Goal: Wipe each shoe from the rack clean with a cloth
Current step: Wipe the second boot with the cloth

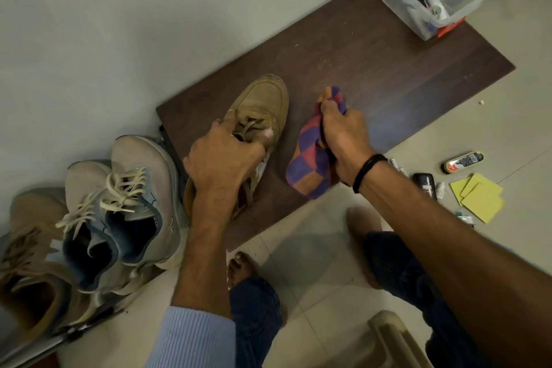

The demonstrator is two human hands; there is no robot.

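Observation:
A tan suede shoe (263, 104) lies on the dark wooden board (373, 69), toe pointing away from me. My left hand (222, 158) grips it at the laces and opening, thumb on the tongue. To its right, my right hand (340, 134) holds a bunched checked cloth (310, 164) of purple, orange and red, hanging just above the board and apart from the shoe. Left of the board stand a pair of beige sneakers (131, 197) with pale laces and another tan shoe (33, 248).
A clear plastic box (430, 0) with polish bottles sits on the board's far right corner. On the tiled floor at right lie a polish tin (463, 162), a dark bottle (425, 185) and yellow sheets (478, 197). My bare feet and jeans are below.

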